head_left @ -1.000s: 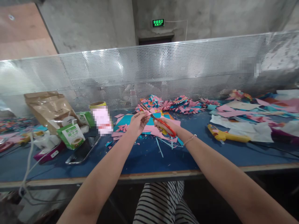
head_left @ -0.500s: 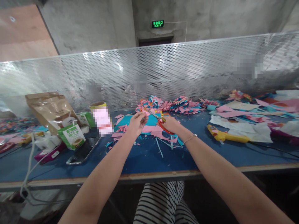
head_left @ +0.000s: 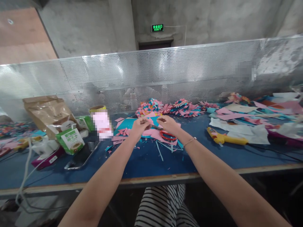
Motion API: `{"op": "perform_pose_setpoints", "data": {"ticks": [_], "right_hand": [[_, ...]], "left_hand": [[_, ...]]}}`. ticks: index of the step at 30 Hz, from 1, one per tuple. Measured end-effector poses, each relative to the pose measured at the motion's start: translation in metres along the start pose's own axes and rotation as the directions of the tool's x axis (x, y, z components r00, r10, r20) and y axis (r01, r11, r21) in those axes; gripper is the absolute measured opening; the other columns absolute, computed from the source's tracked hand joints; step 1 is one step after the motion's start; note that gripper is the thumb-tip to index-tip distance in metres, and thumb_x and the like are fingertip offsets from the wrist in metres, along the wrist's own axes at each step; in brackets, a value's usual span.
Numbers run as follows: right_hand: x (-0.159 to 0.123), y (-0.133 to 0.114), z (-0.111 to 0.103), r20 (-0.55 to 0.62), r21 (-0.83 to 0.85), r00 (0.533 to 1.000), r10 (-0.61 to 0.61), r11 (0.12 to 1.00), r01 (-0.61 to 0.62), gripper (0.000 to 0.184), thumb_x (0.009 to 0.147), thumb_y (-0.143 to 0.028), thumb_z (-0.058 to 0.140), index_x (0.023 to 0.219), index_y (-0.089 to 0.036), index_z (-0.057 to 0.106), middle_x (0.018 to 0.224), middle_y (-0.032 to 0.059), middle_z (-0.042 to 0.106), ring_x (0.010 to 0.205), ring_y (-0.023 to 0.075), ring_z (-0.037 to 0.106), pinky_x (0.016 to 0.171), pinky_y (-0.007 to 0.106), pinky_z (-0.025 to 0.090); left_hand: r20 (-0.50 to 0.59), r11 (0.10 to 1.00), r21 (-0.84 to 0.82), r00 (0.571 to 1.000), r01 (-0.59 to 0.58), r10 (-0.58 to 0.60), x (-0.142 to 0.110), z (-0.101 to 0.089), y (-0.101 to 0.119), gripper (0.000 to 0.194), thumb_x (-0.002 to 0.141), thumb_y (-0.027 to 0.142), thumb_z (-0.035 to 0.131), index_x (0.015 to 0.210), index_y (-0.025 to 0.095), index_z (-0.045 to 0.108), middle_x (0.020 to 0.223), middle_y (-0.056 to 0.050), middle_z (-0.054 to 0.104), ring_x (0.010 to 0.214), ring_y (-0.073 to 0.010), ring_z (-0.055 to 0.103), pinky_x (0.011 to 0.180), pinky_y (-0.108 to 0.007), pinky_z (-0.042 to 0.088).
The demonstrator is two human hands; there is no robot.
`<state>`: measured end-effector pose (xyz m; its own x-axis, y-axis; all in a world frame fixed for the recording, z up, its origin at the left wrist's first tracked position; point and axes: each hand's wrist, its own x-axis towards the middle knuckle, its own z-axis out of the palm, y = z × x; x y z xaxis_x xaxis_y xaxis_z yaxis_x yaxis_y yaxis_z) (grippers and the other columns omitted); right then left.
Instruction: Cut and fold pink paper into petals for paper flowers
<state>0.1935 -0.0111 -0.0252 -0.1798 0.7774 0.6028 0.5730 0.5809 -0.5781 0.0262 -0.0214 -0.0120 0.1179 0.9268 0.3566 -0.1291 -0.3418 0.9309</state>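
My left hand (head_left: pixel 141 125) pinches a small pink paper piece (head_left: pixel 150 120) that looks cut into petals or fringe. Just to its right, my right hand (head_left: pixel 167 123) has its fingertips drawn together; whether anything is between them is too small to tell. The scissors (head_left: pixel 168 136) lie on the paper below my right hand, red handles to the right, blades towards my left hand. Beneath both hands are blue paper (head_left: pixel 127 123) and pink paper sheets (head_left: pixel 151 135). A loose pink fringed piece (head_left: pixel 123 132) rests left of my left hand.
Finished-looking paper pompoms (head_left: pixel 187 108) stand along the perforated metal screen (head_left: pixel 113 78). A yellow glue gun (head_left: pixel 224 138) lies at right beside paper scraps (head_left: pixel 239 129). At left are a phone (head_left: pixel 82 156), a green box (head_left: pixel 70 139) and a brown bag (head_left: pixel 50 113). Thin offcuts litter the blue tabletop (head_left: pixel 146 164).
My right hand has let go of the scissors, which now lie on the paper. It has moved in towards my left hand, which keeps hold of the pink paper piece. The camera view shifted slightly.
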Motion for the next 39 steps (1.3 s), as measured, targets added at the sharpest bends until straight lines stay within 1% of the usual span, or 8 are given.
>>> {"op": "perform_pose_setpoints", "data": {"ticks": [3, 7, 14, 18, 25, 33, 36, 39], "right_hand": [[0.0, -0.007, 0.0, 0.027, 0.199, 0.999, -0.046, 0.979, 0.039, 0.018, 0.073, -0.029, 0.047, 0.081, -0.017, 0.059, 0.076, 0.0028, 0.06, 0.069, 0.0131, 0.053, 0.065, 0.025, 0.041], [-0.001, -0.005, 0.002, 0.064, 0.206, 0.998, -0.023, 0.979, 0.01, 0.014, 0.071, -0.026, 0.047, 0.071, -0.017, 0.058, 0.065, 0.0006, 0.057, 0.06, 0.0119, 0.05, 0.059, 0.025, 0.039], [-0.004, -0.015, 0.004, 0.071, 0.31, 0.995, -0.073, 0.95, 0.048, 0.022, 0.072, -0.031, 0.053, 0.089, -0.017, 0.055, 0.082, 0.0044, 0.061, 0.075, 0.0139, 0.056, 0.069, 0.027, 0.043], [-0.005, -0.018, 0.003, 0.069, 0.279, 0.997, -0.024, 0.96, 0.004, 0.017, 0.07, -0.024, 0.052, 0.084, -0.016, 0.057, 0.072, 0.0034, 0.061, 0.066, 0.0134, 0.056, 0.063, 0.027, 0.043], [-0.002, -0.008, 0.004, 0.078, 0.309, 0.996, -0.033, 0.951, 0.008, 0.017, 0.069, -0.03, 0.053, 0.076, -0.015, 0.059, 0.07, 0.0031, 0.061, 0.065, 0.0128, 0.054, 0.062, 0.026, 0.042], [-0.006, -0.018, 0.001, 0.085, 0.223, 0.994, -0.067, 0.974, 0.046, 0.017, 0.071, -0.029, 0.052, 0.076, -0.015, 0.061, 0.072, 0.0031, 0.061, 0.065, 0.0118, 0.052, 0.061, 0.025, 0.04], [-0.006, -0.021, 0.0, 0.085, 0.216, 0.995, -0.056, 0.976, 0.037, 0.018, 0.07, -0.029, 0.053, 0.076, -0.015, 0.062, 0.072, 0.0033, 0.062, 0.064, 0.0121, 0.052, 0.06, 0.025, 0.039], [-0.006, -0.022, 0.0, 0.081, 0.22, 0.995, -0.055, 0.975, 0.036, 0.015, 0.07, -0.026, 0.052, 0.074, -0.015, 0.062, 0.071, 0.003, 0.062, 0.064, 0.0123, 0.053, 0.061, 0.025, 0.04]], "left_hand": [[0.057, 0.992, 0.123, 0.998, -0.02, 0.013, -0.003, 0.002, 0.001, 0.017, 0.057, 0.026, 0.068, 0.067, 0.014, 0.06, 0.058, -0.001, 0.06, 0.051, -0.0105, 0.056, 0.053, -0.024, 0.047], [0.065, 0.986, 0.165, 0.998, -0.023, 0.012, -0.006, 0.004, 0.004, 0.01, 0.058, 0.021, 0.066, 0.066, 0.015, 0.062, 0.057, -0.002, 0.061, 0.052, -0.0113, 0.056, 0.052, -0.023, 0.046], [0.105, 0.98, 0.183, 0.992, -0.082, 0.064, -0.006, 0.004, 0.002, 0.011, 0.059, 0.018, 0.065, 0.069, 0.016, 0.065, 0.063, -0.002, 0.063, 0.056, -0.0117, 0.057, 0.056, -0.024, 0.049], [0.123, 0.985, 0.153, 0.991, -0.079, 0.06, -0.006, 0.006, 0.002, 0.014, 0.059, 0.02, 0.067, 0.071, 0.016, 0.062, 0.062, -0.001, 0.062, 0.056, -0.0129, 0.059, 0.059, -0.028, 0.051], [0.092, 0.994, 0.103, 0.995, -0.032, 0.023, -0.006, 0.007, 0.004, 0.02, 0.056, 0.024, 0.07, 0.069, 0.013, 0.06, 0.063, -0.003, 0.062, 0.056, -0.0131, 0.059, 0.059, -0.028, 0.05], [0.132, 0.947, 0.294, 0.987, -0.128, 0.092, -0.004, 0.004, 0.002, 0.016, 0.059, 0.021, 0.067, 0.07, 0.013, 0.06, 0.062, -0.003, 0.06, 0.053, -0.0103, 0.055, 0.055, -0.025, 0.046], [0.135, 0.938, 0.316, 0.985, -0.145, 0.106, -0.004, 0.003, 0.003, 0.015, 0.059, 0.02, 0.067, 0.071, 0.014, 0.06, 0.064, -0.003, 0.062, 0.055, -0.0109, 0.056, 0.057, -0.024, 0.046], [0.116, 0.948, 0.295, 0.99, -0.117, 0.086, -0.004, 0.003, 0.003, 0.018, 0.056, 0.018, 0.069, 0.072, 0.014, 0.06, 0.064, -0.004, 0.063, 0.057, -0.0116, 0.057, 0.058, -0.025, 0.046]]}}
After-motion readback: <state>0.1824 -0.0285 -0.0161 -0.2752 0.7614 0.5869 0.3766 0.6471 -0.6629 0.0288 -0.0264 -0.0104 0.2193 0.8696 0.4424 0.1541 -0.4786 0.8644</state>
